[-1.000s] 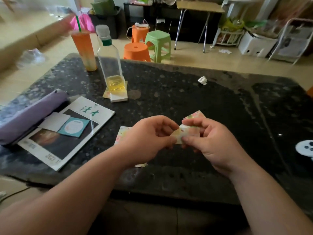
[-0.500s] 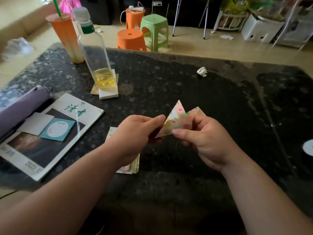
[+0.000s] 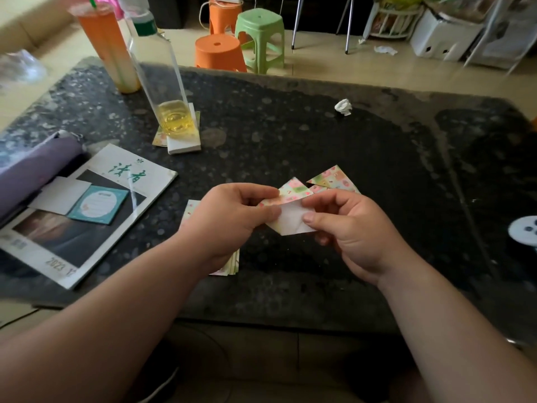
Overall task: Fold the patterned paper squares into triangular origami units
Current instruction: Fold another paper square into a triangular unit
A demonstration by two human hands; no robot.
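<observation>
Paper (image 3: pixel 290 218) pinched between left hand (image 3: pixel 232 219) and right hand (image 3: pixel 359 237) needs its edges matched exactly before the thumbs press the crease.

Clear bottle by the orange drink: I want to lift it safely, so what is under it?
The bottle stands on a white block, which lies on patterned paper showing at its left edge. How far that paper reaches beneath is covered.
</observation>
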